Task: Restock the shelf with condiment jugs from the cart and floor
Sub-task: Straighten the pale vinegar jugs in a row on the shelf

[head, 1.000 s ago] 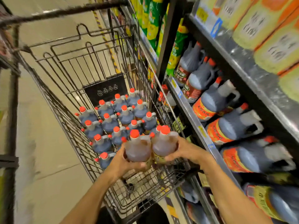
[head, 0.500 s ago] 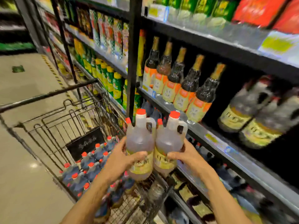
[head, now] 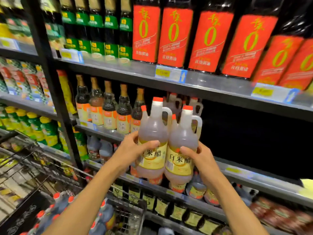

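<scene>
Two jugs, the left jug (head: 153, 141) and the right jug (head: 183, 150), are held upright and touching before the shelf's (head: 245, 173) dark gap. Each seems full, hence heavy, its plastic likely slippery. The left hand (head: 133, 150) and right hand (head: 200, 158) are wrapped around the labelled bellies; the moulded handles are judged the surer hold.

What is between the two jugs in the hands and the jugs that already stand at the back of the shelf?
Nothing: in the head view, the held jugs face only dark, bare shelf before the rear jugs.
</scene>
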